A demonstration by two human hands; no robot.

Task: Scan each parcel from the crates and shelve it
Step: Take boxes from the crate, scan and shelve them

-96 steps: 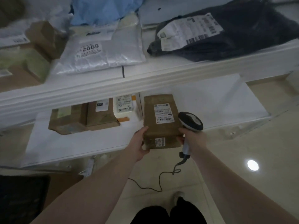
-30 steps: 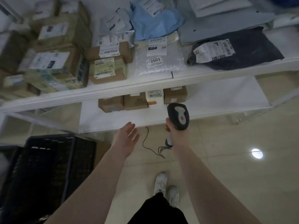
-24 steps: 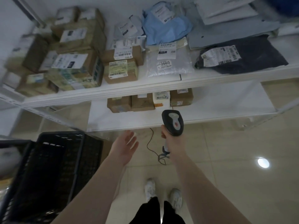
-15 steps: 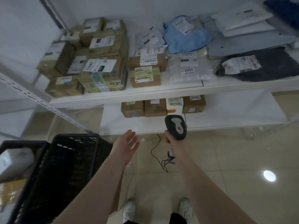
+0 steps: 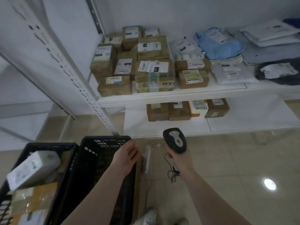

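Brown labelled parcels (image 5: 217, 108) in a row on the lower shelf (image 5: 243, 122); others – pale, yellow – in the left crate (image 5: 29, 147)

I am looking into a parcel depot or stockroom. White slotted-steel shelving (image 5: 178, 96) carries stacked brown cardboard boxes with printed shipping labels (image 5: 154, 75) beside soft plastic mailer bags (image 5: 217, 44). Black perforated plastic crates (image 5: 97, 153) holding more labelled packets stand on a glossy beige tiled floor (image 5: 235, 159).
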